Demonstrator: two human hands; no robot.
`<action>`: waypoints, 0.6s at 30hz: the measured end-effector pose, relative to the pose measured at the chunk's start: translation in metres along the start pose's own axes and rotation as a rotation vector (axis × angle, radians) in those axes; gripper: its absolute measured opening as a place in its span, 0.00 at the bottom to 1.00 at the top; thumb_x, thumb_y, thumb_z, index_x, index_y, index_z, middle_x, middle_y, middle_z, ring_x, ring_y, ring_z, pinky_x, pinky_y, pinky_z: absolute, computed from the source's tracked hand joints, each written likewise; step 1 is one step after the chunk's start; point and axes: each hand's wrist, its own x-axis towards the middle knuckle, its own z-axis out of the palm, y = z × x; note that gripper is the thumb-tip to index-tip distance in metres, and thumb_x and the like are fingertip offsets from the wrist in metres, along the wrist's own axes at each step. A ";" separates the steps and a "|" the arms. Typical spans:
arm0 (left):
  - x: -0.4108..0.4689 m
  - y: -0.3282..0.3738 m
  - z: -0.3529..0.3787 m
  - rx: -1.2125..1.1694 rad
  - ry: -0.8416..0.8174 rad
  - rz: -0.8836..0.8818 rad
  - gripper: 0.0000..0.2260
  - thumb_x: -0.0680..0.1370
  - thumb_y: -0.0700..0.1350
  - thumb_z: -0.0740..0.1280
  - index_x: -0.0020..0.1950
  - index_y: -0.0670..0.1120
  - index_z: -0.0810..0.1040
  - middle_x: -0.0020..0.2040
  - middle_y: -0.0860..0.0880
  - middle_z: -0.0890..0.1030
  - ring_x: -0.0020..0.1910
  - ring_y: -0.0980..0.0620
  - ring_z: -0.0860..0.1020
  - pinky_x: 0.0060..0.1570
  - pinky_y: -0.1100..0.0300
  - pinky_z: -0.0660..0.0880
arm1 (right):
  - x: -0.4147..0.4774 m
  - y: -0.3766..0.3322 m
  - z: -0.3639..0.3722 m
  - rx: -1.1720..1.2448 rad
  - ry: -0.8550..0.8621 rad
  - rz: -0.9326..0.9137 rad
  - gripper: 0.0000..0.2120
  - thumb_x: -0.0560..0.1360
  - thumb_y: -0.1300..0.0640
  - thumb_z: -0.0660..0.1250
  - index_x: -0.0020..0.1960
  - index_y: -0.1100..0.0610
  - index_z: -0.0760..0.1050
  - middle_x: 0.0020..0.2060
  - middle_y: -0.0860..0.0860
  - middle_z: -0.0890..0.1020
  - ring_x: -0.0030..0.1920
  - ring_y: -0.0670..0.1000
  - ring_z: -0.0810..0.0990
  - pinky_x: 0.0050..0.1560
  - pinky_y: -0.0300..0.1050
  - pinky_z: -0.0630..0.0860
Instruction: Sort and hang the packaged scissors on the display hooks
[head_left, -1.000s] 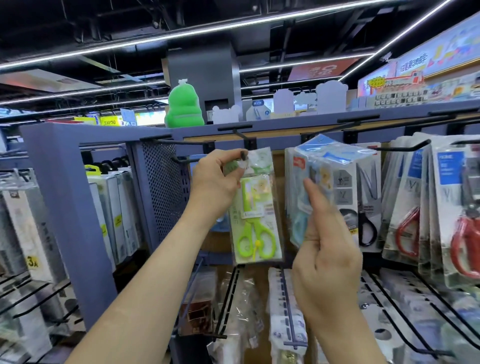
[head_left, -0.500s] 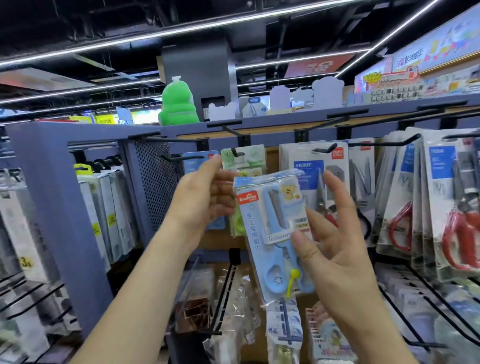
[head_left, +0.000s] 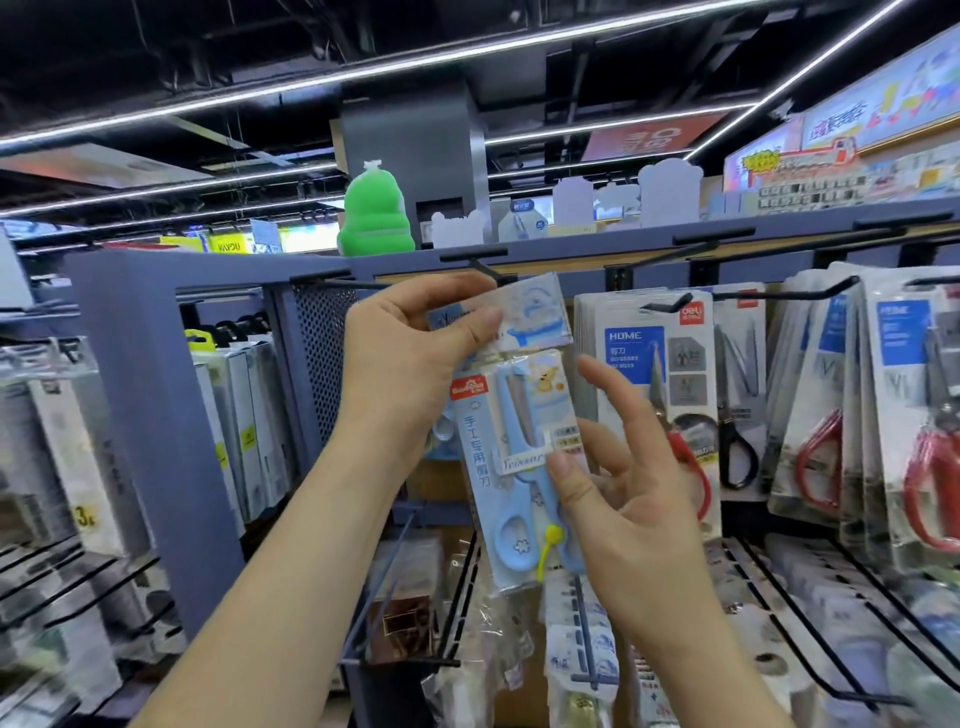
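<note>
My left grip (head_left: 415, 364) is clenched on the top of the blue scissors pack (head_left: 511, 467): thumb and forefinger pinch the header card, up near the top rail of the display. My right grip (head_left: 623, 514) is released, its fingers spread and mostly straight beside the pack's right edge. Only the thumb tip touches, pressing on the front about halfway down. Whether any finger backs the pack from behind, I cannot tell.

The pack hangs nearly upright from the left pinch, tilted a little, with the blue handles at the bottom and a small yellow piece beside them. Its header sits just below a black display hook (head_left: 485, 267) that juts out from the rail. I cannot tell if the header is on the hook, because my fingers cover that spot.

Just right of the pack hangs a stack of white HOME scissors packs (head_left: 639, 374) on their own hook. Further right are rows of red-handled scissors packs (head_left: 930, 431). Behind my left wrist is a perforated panel (head_left: 322, 358), and beyond it boxed goods (head_left: 249, 431) hang in a row. Below the pack, more clear-wrapped items (head_left: 576, 649) hang on lower hooks. A green bottle-shaped figure (head_left: 375, 218) stands on top of the shelf.
</note>
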 end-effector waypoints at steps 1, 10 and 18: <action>0.002 0.000 0.000 0.017 0.016 0.014 0.12 0.71 0.31 0.73 0.42 0.48 0.84 0.40 0.51 0.86 0.41 0.53 0.84 0.39 0.60 0.80 | 0.002 0.001 0.001 -0.018 0.001 -0.010 0.28 0.81 0.66 0.62 0.66 0.33 0.71 0.59 0.49 0.83 0.56 0.53 0.84 0.52 0.51 0.82; 0.009 -0.005 0.005 0.132 0.094 0.103 0.11 0.71 0.34 0.75 0.40 0.51 0.84 0.40 0.52 0.86 0.43 0.52 0.84 0.42 0.56 0.81 | 0.004 -0.005 0.011 -0.041 0.060 -0.022 0.21 0.80 0.68 0.63 0.60 0.43 0.77 0.57 0.33 0.81 0.57 0.44 0.81 0.55 0.43 0.81; 0.015 -0.003 0.001 0.053 0.065 -0.025 0.07 0.72 0.35 0.75 0.40 0.47 0.83 0.36 0.52 0.85 0.36 0.53 0.83 0.37 0.59 0.80 | 0.005 -0.003 0.011 -0.089 0.088 -0.002 0.21 0.79 0.66 0.64 0.59 0.39 0.76 0.55 0.30 0.81 0.56 0.55 0.78 0.57 0.53 0.78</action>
